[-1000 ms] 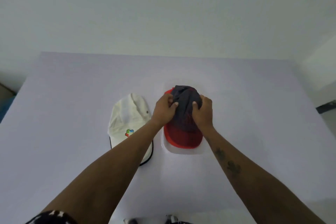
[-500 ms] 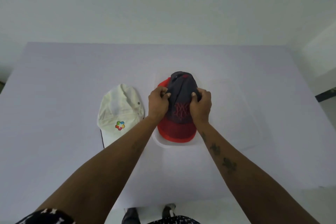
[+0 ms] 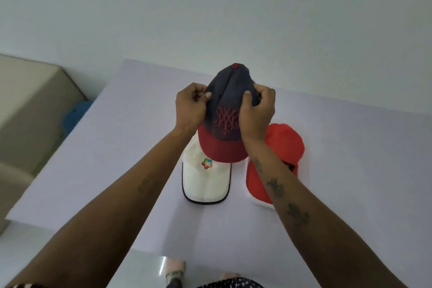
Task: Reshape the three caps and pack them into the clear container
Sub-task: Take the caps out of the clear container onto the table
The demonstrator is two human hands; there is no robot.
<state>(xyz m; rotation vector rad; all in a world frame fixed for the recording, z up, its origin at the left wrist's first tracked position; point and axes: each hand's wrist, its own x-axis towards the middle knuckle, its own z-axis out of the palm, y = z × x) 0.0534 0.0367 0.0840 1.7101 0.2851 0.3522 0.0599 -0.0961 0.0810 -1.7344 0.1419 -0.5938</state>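
A navy cap with a dark red brim (image 3: 225, 121) is held up in the air above the table, brim toward me. My left hand (image 3: 190, 107) pinches its left side and my right hand (image 3: 257, 112) pinches its right side. Below it a white cap (image 3: 205, 177) with a coloured logo lies flat on the table. To the right a red cap (image 3: 284, 147) sits in the clear container (image 3: 261, 206), whose rim shows faintly at the front; my right forearm crosses over it.
The white table (image 3: 117, 170) has its left edge and front edge in view. A beige box-like object (image 3: 30, 112) and something blue (image 3: 74, 114) stand on the floor at the left. My feet show below the front edge.
Both hands lifted the navy cap off the red cap and moved it up and left over the white cap. The camera view swung to the left, and the red cap now lies uncovered.
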